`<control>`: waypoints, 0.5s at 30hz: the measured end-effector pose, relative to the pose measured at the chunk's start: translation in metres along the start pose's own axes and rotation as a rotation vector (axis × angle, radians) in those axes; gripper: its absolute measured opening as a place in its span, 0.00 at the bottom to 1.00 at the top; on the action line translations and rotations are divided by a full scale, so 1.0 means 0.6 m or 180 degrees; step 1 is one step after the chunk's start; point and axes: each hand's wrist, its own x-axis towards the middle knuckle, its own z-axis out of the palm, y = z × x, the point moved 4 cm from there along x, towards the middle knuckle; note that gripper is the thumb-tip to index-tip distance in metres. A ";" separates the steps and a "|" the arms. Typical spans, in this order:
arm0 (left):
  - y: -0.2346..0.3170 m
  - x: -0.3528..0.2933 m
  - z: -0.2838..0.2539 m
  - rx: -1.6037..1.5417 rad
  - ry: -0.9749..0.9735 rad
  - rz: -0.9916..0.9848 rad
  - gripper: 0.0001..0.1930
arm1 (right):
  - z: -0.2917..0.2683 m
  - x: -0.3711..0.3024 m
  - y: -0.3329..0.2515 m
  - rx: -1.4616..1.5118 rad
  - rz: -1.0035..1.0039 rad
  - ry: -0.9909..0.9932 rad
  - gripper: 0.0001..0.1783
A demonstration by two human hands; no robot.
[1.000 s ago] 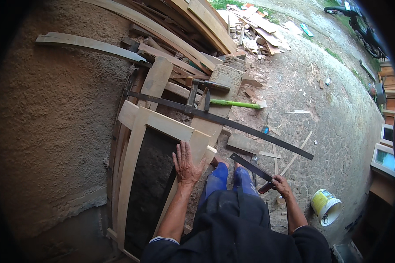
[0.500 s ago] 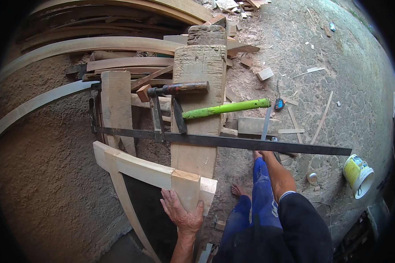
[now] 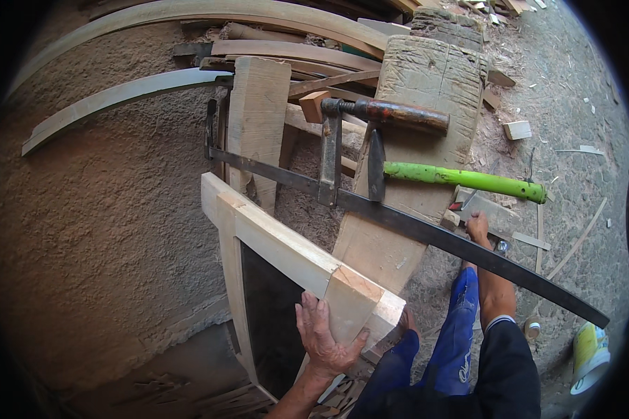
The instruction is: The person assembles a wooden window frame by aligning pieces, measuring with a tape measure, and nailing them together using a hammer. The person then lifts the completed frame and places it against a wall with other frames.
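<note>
My left hand [image 3: 328,343] grips the corner of a pale wooden frame [image 3: 286,250], fingers over its front face and thumb along the right edge. The frame's top rail curves, and a dark panel area lies within it. My right hand [image 3: 477,228] is closed low beyond the bar clamp [image 3: 426,234], beside a wooden block; what it holds is too small to make out. The long dark bar clamp rests across a thick plank [image 3: 377,241]. A hammer with a lime-green handle [image 3: 461,180] lies on the plank, its head against the clamp bar, near the clamp's wooden handle [image 3: 405,115].
Curved wooden pieces [image 3: 210,15] are stacked at the back, with a pale curved strip [image 3: 119,99] at left beside a rough brown wall [image 3: 133,216]. Offcuts [image 3: 517,130] and thin strips lie on the right floor. A yellow-and-white bucket [image 3: 588,356] lies at far right.
The view has turned, so the scene sits further right and tilts. My right hand, mostly hidden behind the clamp bar before, now shows beyond it. My left hand keeps its grip on the frame.
</note>
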 end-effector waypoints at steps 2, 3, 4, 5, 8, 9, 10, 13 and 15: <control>0.003 0.003 -0.002 -0.0083 0.0059 -0.0047 0.48 | -0.058 -0.112 -0.042 -0.0314 -0.1263 -0.0214 0.12; 0.004 0.006 -0.003 -0.0090 0.0050 -0.0081 0.47 | -0.088 -0.177 -0.072 -0.0465 -0.1809 -0.0617 0.12; 0.006 0.007 -0.005 -0.0109 0.0053 -0.0101 0.47 | -0.118 -0.253 -0.105 -0.1192 -0.2446 -0.0579 0.14; 0.008 0.009 -0.007 -0.0134 0.0052 -0.0123 0.47 | -0.157 -0.317 -0.127 -0.1138 -0.2186 -0.1360 0.16; 0.011 0.010 -0.016 -0.0296 0.0046 -0.0165 0.48 | -0.304 -0.541 -0.229 -0.1147 -0.3133 -0.1679 0.12; 0.011 0.010 -0.018 -0.0306 0.0059 -0.0177 0.48 | -0.351 -0.605 -0.272 -0.1209 -0.3876 -0.1178 0.14; 0.011 0.011 -0.020 -0.0353 0.0115 -0.0140 0.49 | -0.398 -0.645 -0.310 -0.1280 -0.4147 -0.0650 0.15; 0.009 0.006 -0.024 -0.0391 0.0130 -0.0181 0.49 | -0.471 -0.689 -0.409 -0.1913 -0.4410 0.0738 0.27; 0.006 0.002 -0.024 -0.0425 0.0206 -0.0186 0.48 | -0.471 -0.663 -0.452 -0.2259 -0.4150 0.0659 0.31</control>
